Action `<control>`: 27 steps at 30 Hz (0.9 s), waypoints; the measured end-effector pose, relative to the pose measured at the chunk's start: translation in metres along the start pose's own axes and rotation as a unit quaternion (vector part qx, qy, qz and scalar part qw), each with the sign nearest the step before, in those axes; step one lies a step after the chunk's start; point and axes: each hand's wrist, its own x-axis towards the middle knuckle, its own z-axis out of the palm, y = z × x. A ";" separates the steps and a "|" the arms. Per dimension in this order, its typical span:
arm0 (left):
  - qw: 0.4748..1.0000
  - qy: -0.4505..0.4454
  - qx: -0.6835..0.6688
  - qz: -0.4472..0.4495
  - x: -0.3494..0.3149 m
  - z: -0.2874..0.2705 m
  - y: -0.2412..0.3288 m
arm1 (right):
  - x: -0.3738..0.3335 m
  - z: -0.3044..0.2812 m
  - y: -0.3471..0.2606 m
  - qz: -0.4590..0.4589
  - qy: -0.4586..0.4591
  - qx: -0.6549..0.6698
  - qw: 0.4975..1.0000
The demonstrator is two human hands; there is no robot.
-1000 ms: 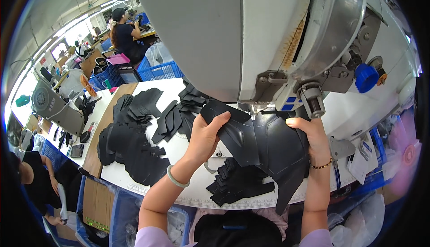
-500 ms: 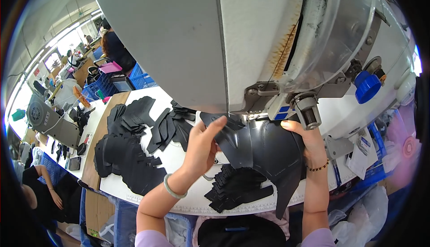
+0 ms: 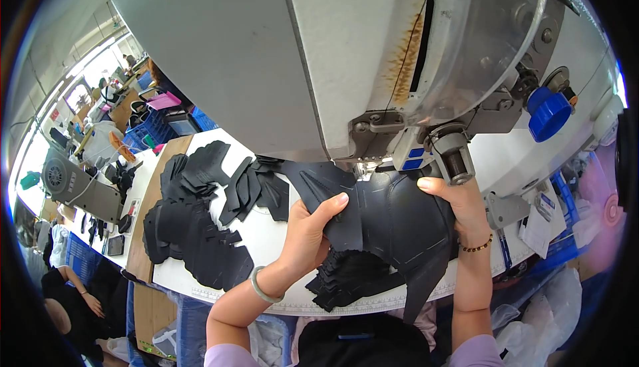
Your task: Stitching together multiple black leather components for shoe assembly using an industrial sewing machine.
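Note:
A black leather-like panel (image 3: 393, 220) with light marked or stitched lines lies under the needle area (image 3: 363, 169) of a sewing machine (image 3: 219, 67). My left hand (image 3: 311, 230) is closed on the panel's left flap, thumb on top and fingers underneath. My right hand (image 3: 464, 208) grips the right edge, its thumb on the upper face and the other fingers hidden below. A long pointed tail of the panel hangs down toward the table's front edge. Under it sits a stack of small black cut pieces (image 3: 349, 282), partly covered.
Piles of black cut pieces (image 3: 193, 250) lie on the white table (image 3: 269, 284) at left. A blue knob (image 3: 549, 114) juts from the machine at right, above papers (image 3: 538, 230). A pink fan (image 3: 607, 210) stands far right. Another person's arm (image 3: 83, 292) shows at lower left.
My left hand has moved slightly down and right, and the panel's left flap now lies flatter. My right hand keeps its grip. The whole view has shifted a little.

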 end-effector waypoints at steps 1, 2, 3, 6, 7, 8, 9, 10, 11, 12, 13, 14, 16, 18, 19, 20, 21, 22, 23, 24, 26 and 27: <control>1.000 0.001 0.005 0.004 0.000 0.000 -0.001 | 0.000 -0.001 0.001 -0.003 0.001 -0.003 1.000; 1.000 0.002 0.011 0.009 0.000 -0.001 -0.001 | 0.000 0.000 0.001 -0.004 0.000 -0.004 1.000; 1.000 0.001 0.010 0.010 0.000 -0.002 -0.002 | -0.001 0.002 0.000 -0.004 0.004 -0.004 1.000; 0.999 -0.043 0.009 0.014 -0.001 -0.004 -0.002 | -0.004 0.003 -0.002 -0.009 0.008 -0.009 1.000; 0.999 -0.040 0.009 0.015 -0.002 -0.003 -0.002 | -0.004 0.003 -0.001 -0.011 0.009 -0.013 1.000; 0.999 -0.037 0.009 0.016 -0.002 -0.003 -0.002 | -0.005 0.004 -0.001 -0.012 0.008 -0.014 1.000; 0.999 -0.037 0.008 0.017 -0.002 -0.004 -0.002 | -0.005 0.004 0.000 -0.010 0.007 -0.015 1.000; 0.999 -0.041 0.013 0.017 -0.002 -0.004 -0.001 | -0.005 0.004 0.000 -0.008 0.006 -0.016 1.000; 0.999 -0.046 0.018 0.017 -0.002 -0.005 -0.001 | -0.005 0.005 0.000 -0.008 0.006 -0.016 1.000; 0.999 -0.045 0.018 0.017 -0.002 -0.005 -0.001 | -0.005 0.006 0.000 -0.008 0.004 -0.011 1.000; 0.999 -0.043 0.015 0.015 -0.001 -0.005 -0.002 | -0.005 0.005 0.000 -0.009 0.004 -0.006 1.000; 0.999 -0.040 0.013 0.013 0.000 -0.004 -0.002 | -0.004 0.004 0.001 -0.009 0.005 -0.007 1.000; 0.999 -0.030 0.014 0.016 -0.002 0.002 0.000 | -0.004 0.001 0.002 -0.009 0.003 -0.014 1.000; 0.999 -0.022 0.016 0.021 -0.005 0.005 0.001 | -0.008 0.003 -0.002 -0.016 0.003 -0.012 1.000; 0.999 -0.020 0.017 0.019 -0.004 0.004 0.000 | -0.007 0.004 -0.002 -0.016 0.004 -0.008 1.000; 0.999 -0.019 0.019 0.018 -0.003 0.004 0.000 | -0.006 0.003 -0.002 -0.015 0.004 -0.008 1.000; 1.000 -0.018 0.019 0.018 -0.002 0.004 0.000 | -0.005 0.003 -0.002 -0.011 0.003 -0.009 1.000; 0.999 -0.018 0.018 0.019 -0.001 0.003 0.000 | -0.004 0.003 -0.001 -0.005 0.003 -0.009 1.000; 0.999 -0.018 0.018 0.020 -0.001 0.003 0.000 | -0.004 0.003 -0.001 -0.005 0.003 -0.009 1.000; 0.999 -0.018 0.018 0.020 0.000 0.003 0.000 | -0.004 0.004 -0.001 -0.009 0.005 -0.008 1.000; 0.999 -0.026 0.019 0.015 -0.001 0.002 0.000 | -0.004 0.003 0.000 -0.013 0.006 -0.008 1.000; 0.999 -0.027 0.018 0.016 -0.001 0.002 0.000 | -0.004 0.001 0.002 0.003 0.011 0.011 1.000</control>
